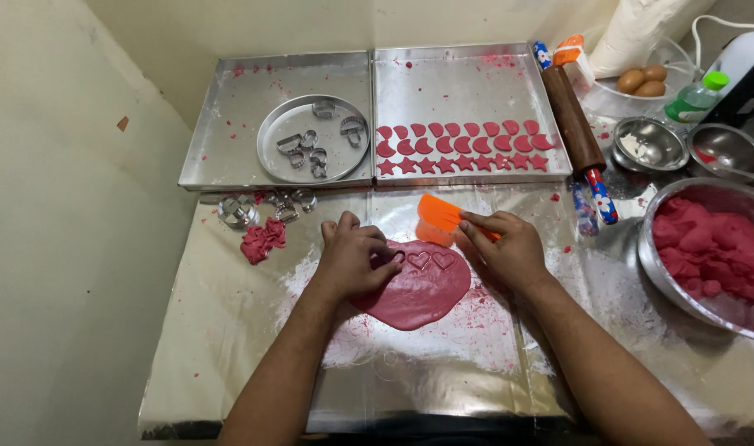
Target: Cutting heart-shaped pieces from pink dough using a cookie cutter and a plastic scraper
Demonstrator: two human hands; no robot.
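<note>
Head view: the left hand (pixel 354 258) presses knuckles-down on the left edge of the rolled pink dough sheet (pixel 422 289), fingers curled over something too hidden to identify. The right hand (pixel 506 246) pinches an orange scraper (pixel 439 218) at the dough's far edge. Two heart outlines (pixel 431 260) mark the dough, mid-desk (pixel 228 330). Cut shapes (pixel 463 147) lie on the far tray (pixel 468 83).

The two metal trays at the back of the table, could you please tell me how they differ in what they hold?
The left tray holds a round metal pan with a few metal cookie cutters in it, while the right tray holds rows of red dough cut-outs, crescents above stars. The left tray carries only stray red crumbs; the right tray's front strip is filled. Both are square, shiny and set side by side.
</note>
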